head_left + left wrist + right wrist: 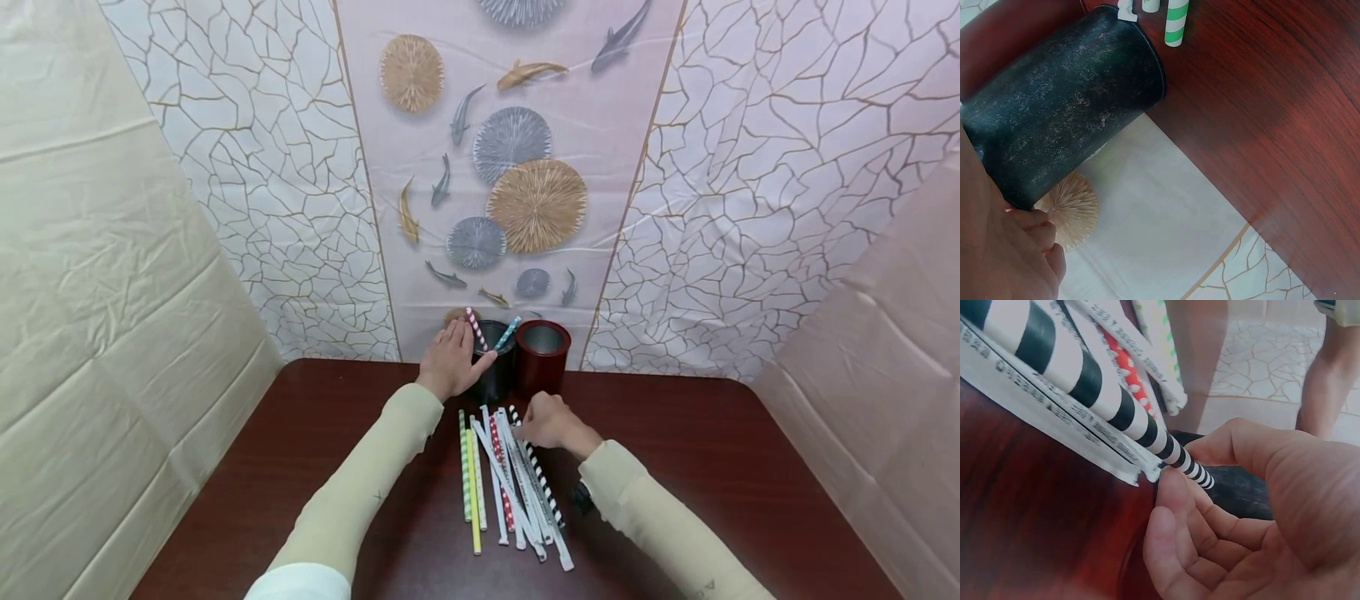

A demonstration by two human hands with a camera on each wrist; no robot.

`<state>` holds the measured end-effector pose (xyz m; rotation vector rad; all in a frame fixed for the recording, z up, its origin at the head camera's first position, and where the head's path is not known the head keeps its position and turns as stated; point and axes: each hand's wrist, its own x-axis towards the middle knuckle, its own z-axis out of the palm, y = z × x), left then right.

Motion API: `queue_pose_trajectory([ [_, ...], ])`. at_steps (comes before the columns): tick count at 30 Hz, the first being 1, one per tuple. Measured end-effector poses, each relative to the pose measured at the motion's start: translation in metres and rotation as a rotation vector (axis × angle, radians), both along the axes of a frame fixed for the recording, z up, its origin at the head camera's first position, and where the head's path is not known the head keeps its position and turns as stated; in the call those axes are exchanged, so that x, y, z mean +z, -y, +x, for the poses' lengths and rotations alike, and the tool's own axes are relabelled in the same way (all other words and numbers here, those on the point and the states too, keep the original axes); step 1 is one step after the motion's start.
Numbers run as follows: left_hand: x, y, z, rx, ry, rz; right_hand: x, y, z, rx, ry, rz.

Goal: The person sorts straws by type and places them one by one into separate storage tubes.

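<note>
Black-and-white striped straw (1116, 406) is the one in play: right hand (550, 422) has its far tip pinched between thumb and fingers (1175, 506), at the far end of the straw pile (510, 479) mid-table. Rest of that straw lies flat among the others, partly on a paper-wrapped one (1054, 419).

Left hand (450, 360) is wrapped around the black cup (495, 367), fingers curled on its wall, steadying it at the far edge of the table (712, 467). Cup already has a pink-striped straw (476, 327) and a blue one (507, 332) in it. Red cup (542, 357) sits just right of it, touching or nearly, can't tell.

To do it well, imo:
- lift the tip straight up first so the wrapped neighbour doesn't drag along
- keep the pinch near the end, swing the straw upright before the rim
- keep left hand on the cup; it's light, prob tips easily
</note>
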<state>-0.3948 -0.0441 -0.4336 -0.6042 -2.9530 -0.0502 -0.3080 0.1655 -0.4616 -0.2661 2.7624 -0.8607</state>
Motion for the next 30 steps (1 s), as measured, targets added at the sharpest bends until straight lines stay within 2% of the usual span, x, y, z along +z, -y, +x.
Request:
queue_pose_trajectory([
  [7,0.001,0.001,0.002,0.0,0.014,0.016,0.022,-0.001,-0.003,-0.011,-0.027,0.018],
  [16,0.0,0.001,0.001,0.006,0.009,0.009,0.065,-0.005,-0.01,0.03,-0.151,0.074],
  [22,-0.001,0.0,0.0,0.01,0.002,0.001,0.092,-0.006,-0.015,0.023,-0.321,0.036],
  [24,-0.001,0.0,-0.001,0.01,0.005,0.0,0.1,-0.005,-0.016,0.009,-0.393,0.003],
  [30,0.0,0.0,-0.001,0.008,0.015,-0.006,0.124,0.002,-0.02,-0.031,-0.535,-0.118],
])
